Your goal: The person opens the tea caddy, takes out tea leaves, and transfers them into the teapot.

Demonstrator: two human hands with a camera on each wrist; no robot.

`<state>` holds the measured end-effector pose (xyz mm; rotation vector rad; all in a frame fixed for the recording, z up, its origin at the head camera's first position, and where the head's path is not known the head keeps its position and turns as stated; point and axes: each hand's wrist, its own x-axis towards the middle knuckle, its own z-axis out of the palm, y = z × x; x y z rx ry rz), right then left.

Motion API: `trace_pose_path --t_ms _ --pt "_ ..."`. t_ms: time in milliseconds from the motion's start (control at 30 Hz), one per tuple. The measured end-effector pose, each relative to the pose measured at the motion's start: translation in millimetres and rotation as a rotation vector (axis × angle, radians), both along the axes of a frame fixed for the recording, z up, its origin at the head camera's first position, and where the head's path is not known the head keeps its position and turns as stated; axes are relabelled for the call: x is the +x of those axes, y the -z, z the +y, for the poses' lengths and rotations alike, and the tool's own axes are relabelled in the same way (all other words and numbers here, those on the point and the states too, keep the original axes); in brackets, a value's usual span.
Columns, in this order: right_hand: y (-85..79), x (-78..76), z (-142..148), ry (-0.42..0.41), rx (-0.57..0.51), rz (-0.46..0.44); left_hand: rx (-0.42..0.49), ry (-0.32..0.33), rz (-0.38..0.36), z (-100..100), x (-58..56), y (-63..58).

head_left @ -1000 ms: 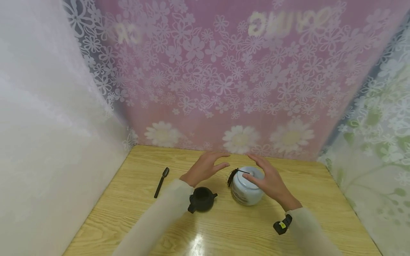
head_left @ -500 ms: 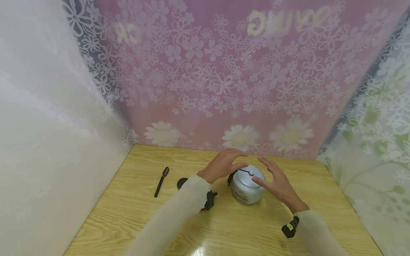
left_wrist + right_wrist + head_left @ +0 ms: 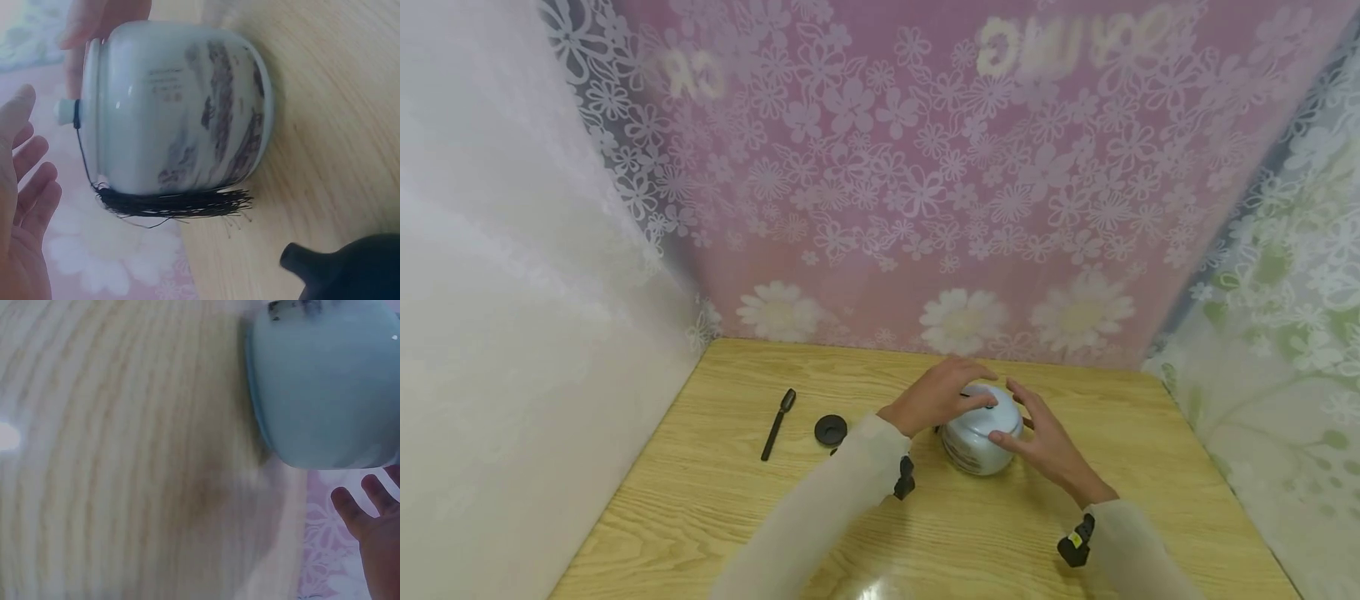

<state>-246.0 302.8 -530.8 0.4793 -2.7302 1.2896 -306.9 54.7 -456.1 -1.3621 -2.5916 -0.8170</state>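
A pale, lidded ceramic jar [image 3: 973,452] stands upright on the table, a dark landscape print on its side. From its lid knob [image 3: 65,112] a black tassel [image 3: 175,203] hangs on a cord. Over the lid is my left hand [image 3: 936,397], fingers relaxed and a gap from the knob in the left wrist view. My right hand [image 3: 1051,446] lies along the jar's right side, thumb at the lid's rim, fingers spread. A black pot with a short spout [image 3: 337,272] shows at the left wrist view's corner; my left sleeve hides most of it in the head view.
Left of the sleeve lie a round black lid [image 3: 831,430] and a black scoop [image 3: 778,425]. The wooden table [image 3: 700,500] meets a floral pink sheet [image 3: 865,250] at the back and pale sheets at both sides.
My left hand has moved right, from beside the jar to over its lid. The right hand has shifted slightly right and down, staying by the jar. The round black lid has come into view.
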Motion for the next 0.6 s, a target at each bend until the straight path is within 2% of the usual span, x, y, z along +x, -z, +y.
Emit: trace_pose_path --t_ms 300,433,600 --pt "14.8 7.0 -7 0.02 -0.01 -0.056 -0.003 0.027 -0.022 4 9.4 11.1" --pt "18.7 9.8 -9 0.023 -0.024 -0.078 0.018 0.051 -0.029 6 10.1 20.3" --pt "22.0 13.1 -11 0.024 -0.049 -0.1 0.037 0.045 -0.05 7 12.2 29.1"
